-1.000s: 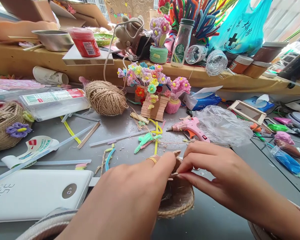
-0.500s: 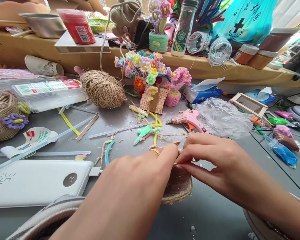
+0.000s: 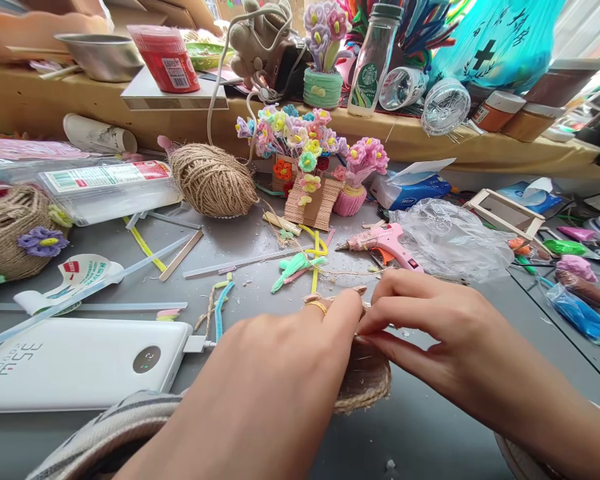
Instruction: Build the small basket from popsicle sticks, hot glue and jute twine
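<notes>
My left hand [image 3: 285, 360] is closed around a small brown container [image 3: 363, 373], whose rim is edged with jute twine. The container lies tilted, with its brownish hollow side towards me; the left hand covers much of it. At its upper edge my right hand [image 3: 430, 327] pinches with thumb and forefinger, close to the left fingertips. A thin strand of jute twine [image 3: 350, 271] runs over the table to the right hand; the exact pinch point is partly hidden. Just beyond lies a pink glue gun [image 3: 387, 247], its nozzle pointing left.
Behind stand a ball of twine [image 3: 213, 180], a bunch of fuzzy flowers [image 3: 300, 137] and a pink flower pot [image 3: 350, 199]. A white power bank [image 3: 80, 363] lies at left, clear plastic wrap [image 3: 450, 237] at right. Glue sticks [image 3: 115, 270] and fuzzy scraps [image 3: 295, 268] are scattered between.
The whole view has shifted slightly, so things sit a little further right. Both hands keep the same grip on the container and its edge.
</notes>
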The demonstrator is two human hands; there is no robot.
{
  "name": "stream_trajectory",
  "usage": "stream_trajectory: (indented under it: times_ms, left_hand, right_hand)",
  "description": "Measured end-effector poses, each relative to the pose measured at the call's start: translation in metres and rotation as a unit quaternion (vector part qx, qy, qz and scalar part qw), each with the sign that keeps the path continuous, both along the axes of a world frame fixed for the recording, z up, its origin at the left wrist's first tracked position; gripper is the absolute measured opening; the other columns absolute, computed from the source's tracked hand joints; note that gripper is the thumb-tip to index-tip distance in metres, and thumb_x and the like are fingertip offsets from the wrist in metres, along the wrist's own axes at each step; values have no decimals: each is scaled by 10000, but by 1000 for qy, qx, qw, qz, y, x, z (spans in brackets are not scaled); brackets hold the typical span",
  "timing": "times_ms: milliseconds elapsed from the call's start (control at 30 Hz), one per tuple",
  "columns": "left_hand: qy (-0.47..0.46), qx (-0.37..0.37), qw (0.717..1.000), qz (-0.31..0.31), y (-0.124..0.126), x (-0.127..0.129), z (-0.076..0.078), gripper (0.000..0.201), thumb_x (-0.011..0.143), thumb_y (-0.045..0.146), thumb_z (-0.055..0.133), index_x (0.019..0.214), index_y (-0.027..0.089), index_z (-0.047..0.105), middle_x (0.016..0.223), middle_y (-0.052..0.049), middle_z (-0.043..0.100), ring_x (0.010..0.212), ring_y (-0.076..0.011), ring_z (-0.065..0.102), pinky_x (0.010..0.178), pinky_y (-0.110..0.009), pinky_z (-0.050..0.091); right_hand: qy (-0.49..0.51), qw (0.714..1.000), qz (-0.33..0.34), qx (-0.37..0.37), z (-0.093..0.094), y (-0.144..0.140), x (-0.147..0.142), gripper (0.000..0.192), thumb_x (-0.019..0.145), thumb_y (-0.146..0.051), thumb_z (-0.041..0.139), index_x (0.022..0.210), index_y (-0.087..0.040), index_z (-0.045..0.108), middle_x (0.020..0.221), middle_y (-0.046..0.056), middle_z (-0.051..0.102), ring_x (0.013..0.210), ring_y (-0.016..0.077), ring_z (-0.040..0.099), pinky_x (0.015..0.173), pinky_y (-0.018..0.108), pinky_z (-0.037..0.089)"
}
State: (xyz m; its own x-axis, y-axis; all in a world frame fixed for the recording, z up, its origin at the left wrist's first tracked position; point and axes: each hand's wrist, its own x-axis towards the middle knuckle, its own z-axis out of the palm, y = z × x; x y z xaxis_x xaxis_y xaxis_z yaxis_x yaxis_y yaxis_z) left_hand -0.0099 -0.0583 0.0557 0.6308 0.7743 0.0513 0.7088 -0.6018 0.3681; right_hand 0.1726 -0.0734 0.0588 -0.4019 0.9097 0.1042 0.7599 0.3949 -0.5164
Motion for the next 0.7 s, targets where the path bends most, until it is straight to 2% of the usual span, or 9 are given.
stream_trajectory:
  times_ms: [267,367,567,700]
  left_hand:
    - [-10,5,1000,4,3,-3,-19,187,810,344,361,852,274,530,627,43,632,425,-112,522,454,-211,376]
    - [-12,5,1000,6,3,-3,-17,203,811,358,350,841,271,530,611,43,621,419,-112,523,447,-211,380]
    - [-7,-5,1000,4,0,1,-2,186,832,310,344,853,275,525,662,46,627,467,-105,542,470,-203,375]
    - [-9,-4,1000,-1,2,-2,-11,207,811,387,364,855,272,529,615,51,610,403,-98,498,476,-213,380]
  right_hand:
    - [19,1000,14,15,2,0,-1,105,767,-135,549,739,-222,601,751,-31,542,690,66,498,598,159,383]
    - [11,1000,14,13,2,1,0,107,773,-144,542,729,-212,611,754,-21,549,687,75,502,593,175,390]
    - [6,999,21,24,2,2,0,111,769,-139,547,712,-200,620,736,-23,553,681,70,501,587,173,387]
    - [21,998,40,36,3,2,0,109,783,-149,539,719,-196,614,741,-29,548,692,51,498,612,146,381]
